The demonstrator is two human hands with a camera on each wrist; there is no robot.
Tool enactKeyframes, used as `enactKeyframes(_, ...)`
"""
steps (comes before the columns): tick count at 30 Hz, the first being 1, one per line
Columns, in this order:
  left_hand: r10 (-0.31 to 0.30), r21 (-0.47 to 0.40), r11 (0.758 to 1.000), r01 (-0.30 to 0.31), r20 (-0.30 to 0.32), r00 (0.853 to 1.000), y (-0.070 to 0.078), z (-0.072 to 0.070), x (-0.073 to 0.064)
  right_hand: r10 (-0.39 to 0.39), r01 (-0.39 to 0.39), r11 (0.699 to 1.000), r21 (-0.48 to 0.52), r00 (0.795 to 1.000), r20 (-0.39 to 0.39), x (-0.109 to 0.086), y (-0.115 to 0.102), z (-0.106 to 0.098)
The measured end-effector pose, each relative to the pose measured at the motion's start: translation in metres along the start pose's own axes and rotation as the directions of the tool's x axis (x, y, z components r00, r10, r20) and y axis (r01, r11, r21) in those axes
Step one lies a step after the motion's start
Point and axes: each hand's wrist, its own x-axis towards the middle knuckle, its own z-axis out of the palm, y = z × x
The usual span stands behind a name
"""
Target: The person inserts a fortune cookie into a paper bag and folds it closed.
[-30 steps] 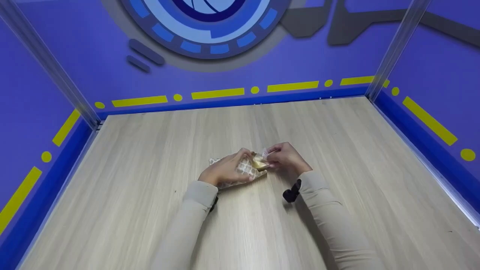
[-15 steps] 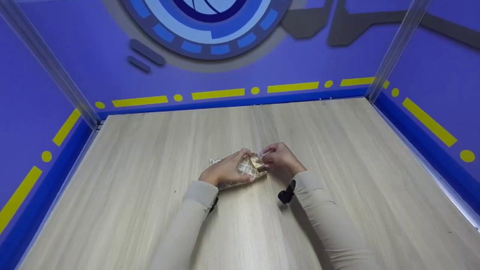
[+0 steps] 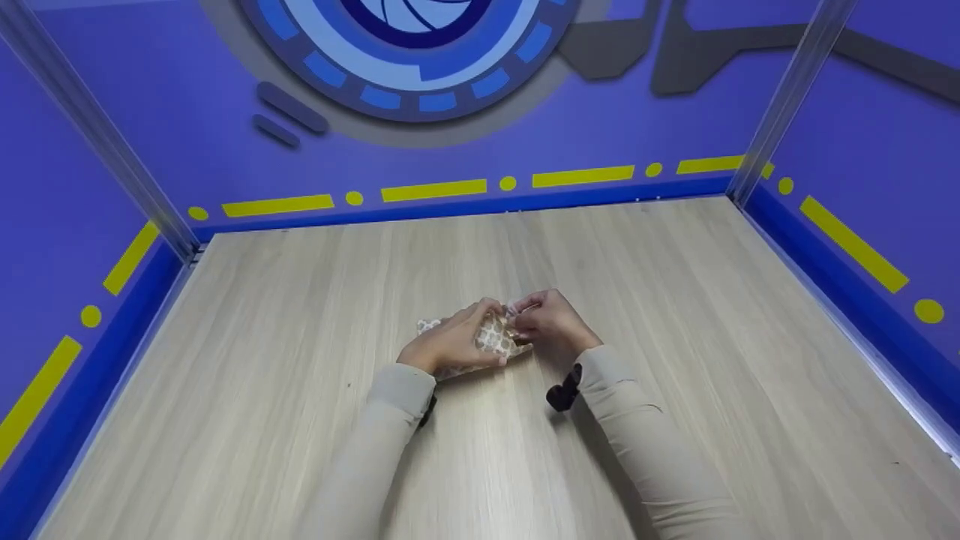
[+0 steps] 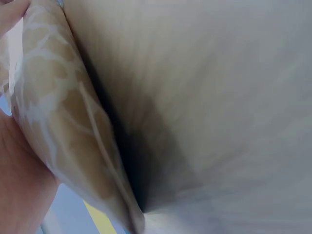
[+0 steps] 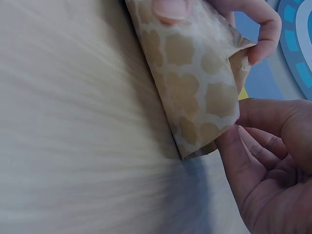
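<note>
A paper bag point(image 3: 495, 336) with a tan-and-white patchy print lies slanted on the table, its mouth facing right. My left hand point(image 3: 452, 339) grips it from above, thumb on the near side and fingers along the far side. In the right wrist view the bag point(image 5: 187, 80) has a folded, uneven rim. At that mouth my right hand point(image 3: 553, 322) pinches the end of a golden packet in clear wrapper point(image 3: 512, 308), most of which is hidden inside the bag. The right hand's fingertips point(image 5: 231, 131) overlap the bag's edge.
The wood-grain table point(image 3: 300, 300) runs back to a blue-purple printed wall point(image 3: 450, 142), with side walls left and right. A black wrist camera point(image 3: 564, 390) hangs below the right cuff, close over the table.
My right hand has moved left toward the bag, and the golden packet has slid into its mouth, so less of it shows. The left hand and bag have barely moved.
</note>
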Motion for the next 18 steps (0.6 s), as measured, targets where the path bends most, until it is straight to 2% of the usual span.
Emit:
enactKeyframes(7, -0.009, -0.021, 1.000, 0.009, -0.007, 1.000, -0.001, 0.000, 0.000, 0.032, -0.032, 0.998, 0.059, 0.999, 0.001, 0.003, 0.000, 0.007)
enactKeyframes(14, -0.025, -0.025, 0.999, 0.024, -0.004, 1.000, -0.001, 0.000, 0.000, -0.004, 0.004, 1.000, -0.003, 1.000, -0.030, 0.005, 0.000, 0.018)
enactKeyframes(18, -0.028, -0.026, 0.999, 0.028, -0.002, 1.000, -0.002, -0.001, 0.000, 0.002, -0.002, 1.000, 0.021, 1.000, -0.020, 0.005, 0.001, 0.019)
